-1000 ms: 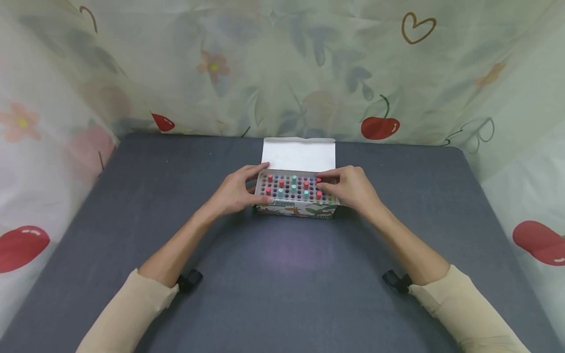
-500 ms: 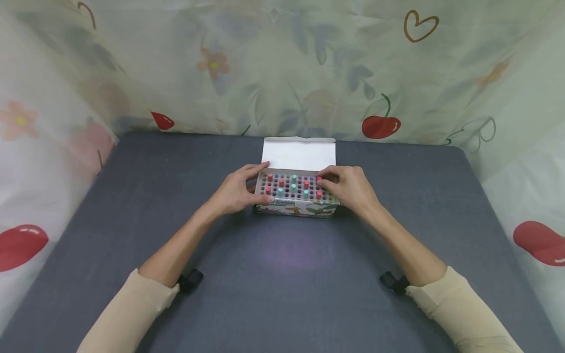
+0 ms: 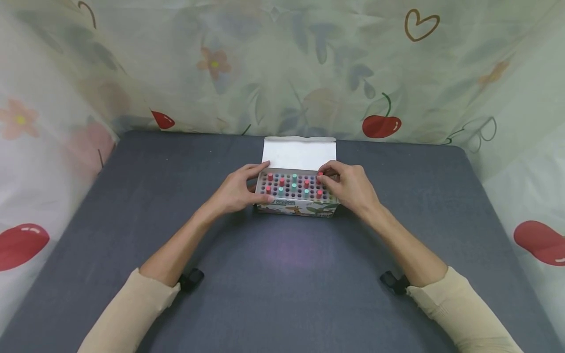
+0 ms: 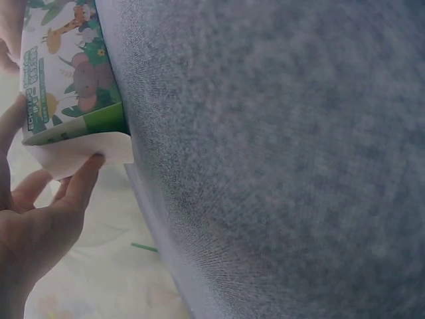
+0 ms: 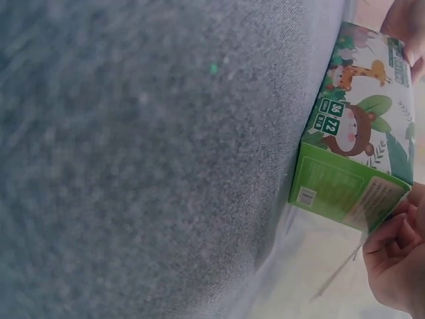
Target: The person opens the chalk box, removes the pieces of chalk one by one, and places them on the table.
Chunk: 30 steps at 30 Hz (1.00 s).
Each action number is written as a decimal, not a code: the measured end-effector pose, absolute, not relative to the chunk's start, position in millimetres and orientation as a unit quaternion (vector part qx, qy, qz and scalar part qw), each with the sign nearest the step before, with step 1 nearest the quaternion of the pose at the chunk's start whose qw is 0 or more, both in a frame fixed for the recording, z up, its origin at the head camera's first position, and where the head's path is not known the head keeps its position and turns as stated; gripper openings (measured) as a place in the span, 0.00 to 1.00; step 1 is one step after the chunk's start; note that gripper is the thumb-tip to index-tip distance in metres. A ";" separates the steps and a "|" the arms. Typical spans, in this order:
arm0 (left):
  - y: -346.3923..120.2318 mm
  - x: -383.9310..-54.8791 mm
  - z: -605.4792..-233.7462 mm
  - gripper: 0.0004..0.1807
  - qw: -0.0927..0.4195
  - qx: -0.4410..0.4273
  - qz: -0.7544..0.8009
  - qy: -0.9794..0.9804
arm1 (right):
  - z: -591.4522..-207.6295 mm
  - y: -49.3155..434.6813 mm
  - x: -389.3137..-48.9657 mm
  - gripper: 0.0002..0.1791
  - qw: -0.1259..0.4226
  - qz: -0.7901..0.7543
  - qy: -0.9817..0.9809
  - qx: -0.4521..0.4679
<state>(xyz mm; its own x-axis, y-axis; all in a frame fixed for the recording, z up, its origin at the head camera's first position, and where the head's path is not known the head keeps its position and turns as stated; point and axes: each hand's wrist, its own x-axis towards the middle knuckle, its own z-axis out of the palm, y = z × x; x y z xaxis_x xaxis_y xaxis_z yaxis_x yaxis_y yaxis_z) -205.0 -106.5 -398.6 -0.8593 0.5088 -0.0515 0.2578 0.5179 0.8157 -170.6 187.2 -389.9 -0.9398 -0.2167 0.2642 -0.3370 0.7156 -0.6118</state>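
A patterned cardboard box (image 3: 296, 210) stands on the table with its white lid (image 3: 300, 153) folded back. Inside is a holder with rows of round holes; several red and teal stick ends rise above the others. My left hand (image 3: 238, 190) grips the box's left end, thumb at the front corner and index finger toward the back. Between right thumb and index finger, my right hand (image 3: 355, 189) pinches a red-ended stick (image 3: 320, 174) at the back right of the holder. Its lower part is hidden. The right wrist view shows the box's green end panel (image 5: 342, 189) beside that hand.
A dark grey cloth (image 3: 291, 284) covers the table. Behind and at both sides hangs a pale curtain (image 3: 282, 63) printed with flowers and cherries. Black wrist cameras sit on both forearms, by the beige sleeves (image 3: 132, 309).
The right thumb and index finger have moved slightly up and back, and the red-ended stick between them stands higher than before. The left hand and the box stay in place.
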 end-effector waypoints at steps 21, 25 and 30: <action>-106.9 -203.7 -397.2 0.49 0.139 0.223 0.425 0.866 | -384.0 187.9 -170.5 0.15 0.180 0.512 -0.834 0.102; -106.7 -203.5 -396.4 0.49 0.135 0.226 0.408 0.874 | -378.8 187.0 -165.6 0.15 0.169 0.544 -0.815 0.104; -105.0 -203.3 -395.1 0.50 0.133 0.228 0.397 0.879 | -356.4 179.0 -148.4 0.15 0.151 0.568 -0.802 0.106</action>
